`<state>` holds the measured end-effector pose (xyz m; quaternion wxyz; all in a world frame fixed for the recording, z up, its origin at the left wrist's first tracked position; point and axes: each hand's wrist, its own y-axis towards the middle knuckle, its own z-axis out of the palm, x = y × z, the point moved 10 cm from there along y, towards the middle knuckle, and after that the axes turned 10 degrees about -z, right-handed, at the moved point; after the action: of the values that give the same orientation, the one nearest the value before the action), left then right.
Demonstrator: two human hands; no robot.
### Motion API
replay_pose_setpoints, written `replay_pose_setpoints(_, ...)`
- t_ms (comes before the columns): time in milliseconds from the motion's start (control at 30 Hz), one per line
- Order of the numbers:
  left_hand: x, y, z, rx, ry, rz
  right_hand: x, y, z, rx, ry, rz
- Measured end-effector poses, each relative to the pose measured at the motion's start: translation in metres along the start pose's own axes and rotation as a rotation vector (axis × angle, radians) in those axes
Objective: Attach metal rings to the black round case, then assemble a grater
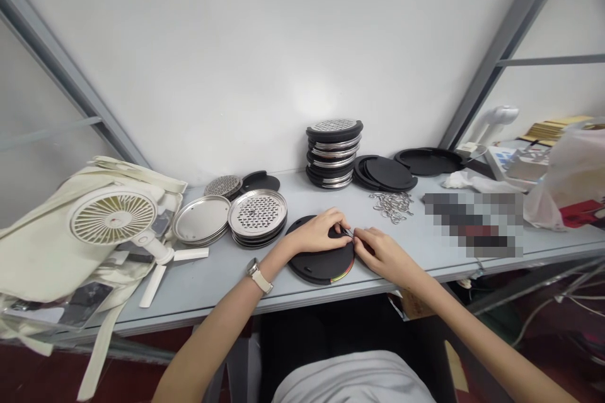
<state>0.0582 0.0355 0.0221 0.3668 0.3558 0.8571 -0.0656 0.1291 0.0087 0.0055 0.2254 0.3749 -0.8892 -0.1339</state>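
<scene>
I am bending my left hand (321, 233) over the black round disc (319, 266) from the left, palm down, and pinching a small metal piece (348, 233) between thumb and fingers. My right hand (382, 255) is curling in at the disc's right edge, its fingertips meeting the left ones; whether they are gripping, I cannot tell. The disc is lying flat near the table's (278, 293) near edge, looking matte, with a small hole and a red-yellow-green glint along its near right rim.
</scene>
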Motion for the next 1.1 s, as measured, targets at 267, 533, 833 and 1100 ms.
replay_pose_setpoints(267, -0.0057, -0.0015, -0.0030, -0.025, 0.027, 0.038, 0.0002, 0.0005, -0.0013, -0.009, -0.008, -0.004)
replay_pose_setpoints(533, -0.0052, 0.0002, -0.0038, -0.033, 0.012, 0.020, -0.0014, -0.0010, 0.0013, 0.001, -0.024, -0.010)
replay_pose_setpoints(833, -0.0086, -0.0003, -0.0053, -0.031, 0.014, 0.013, -0.0033, -0.0007, 0.0011, 0.005, -0.024, 0.005)
replay_pose_setpoints(1100, 0.0002, 0.0022, -0.0020, -0.015, -0.023, -0.015, -0.0001, -0.0008, -0.0030, -0.020, 0.026, 0.002)
